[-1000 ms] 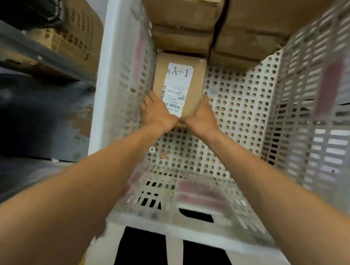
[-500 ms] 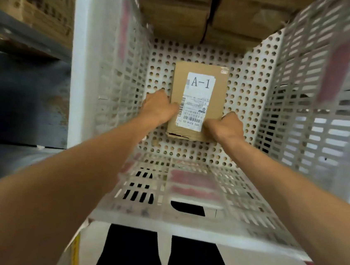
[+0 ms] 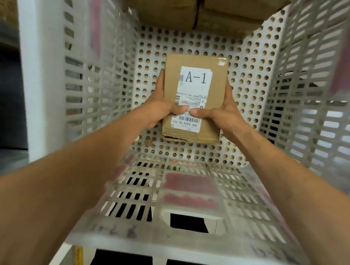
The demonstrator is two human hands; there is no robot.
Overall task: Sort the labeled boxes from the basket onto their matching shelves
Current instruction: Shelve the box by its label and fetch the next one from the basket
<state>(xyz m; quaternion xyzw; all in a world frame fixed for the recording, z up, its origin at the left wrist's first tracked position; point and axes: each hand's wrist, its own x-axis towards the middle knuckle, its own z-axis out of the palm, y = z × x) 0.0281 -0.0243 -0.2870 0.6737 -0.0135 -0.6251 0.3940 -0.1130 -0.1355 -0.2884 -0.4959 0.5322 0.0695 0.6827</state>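
Box (image 3: 193, 97) labeled A-1 mid-frame inside white basket (image 3: 186, 198); left hand (image 3: 161, 107) and right hand (image 3: 226, 111) fingers clamped on its sides.

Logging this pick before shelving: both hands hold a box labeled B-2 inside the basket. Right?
Not quite. The head view shows the label reads A-1, not B-2. The rest is right: the left hand and right hand both hold the box inside the basket.
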